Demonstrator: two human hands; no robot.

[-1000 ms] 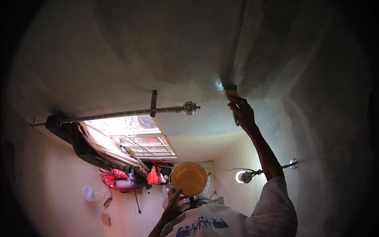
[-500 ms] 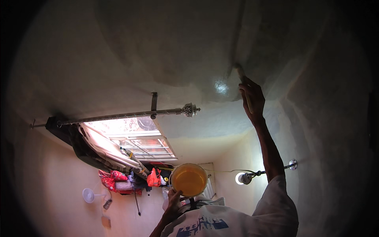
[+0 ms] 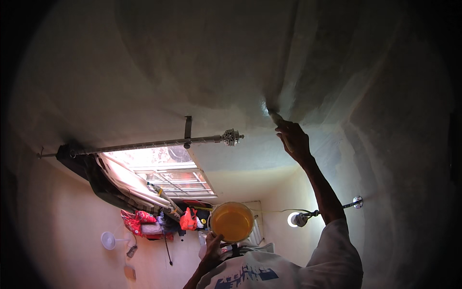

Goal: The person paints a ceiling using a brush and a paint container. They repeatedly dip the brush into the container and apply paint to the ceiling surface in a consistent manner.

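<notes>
My right hand (image 3: 294, 139) is raised on an outstretched arm, its fingers wrapped round the handle of a brush (image 3: 275, 116). The brush's dark tip touches the grey-beige plastered surface (image 3: 192, 62), beside a shiny wet-looking patch (image 3: 264, 108). Dark streaks run along the surface from the tip. Low in the middle, my left hand (image 3: 212, 246) grips the edge of a round, pale bucket (image 3: 211, 215). Yellow-amber liquid (image 3: 233, 223) shows inside it. The brush is well apart from the bucket.
A metal curtain rod (image 3: 159, 143) with an ornate end and a bunched curtain (image 3: 103, 180) crosses left of my right arm, by a bright barred window (image 3: 178, 176). Behind my arm sticks out a lit bulb lamp (image 3: 299, 219). Red bags (image 3: 187, 219) and a white fan (image 3: 109, 240) are lower left.
My right hand and the brush have moved down and to the left along the surface. My left hand still holds the bucket in nearly the same place.
</notes>
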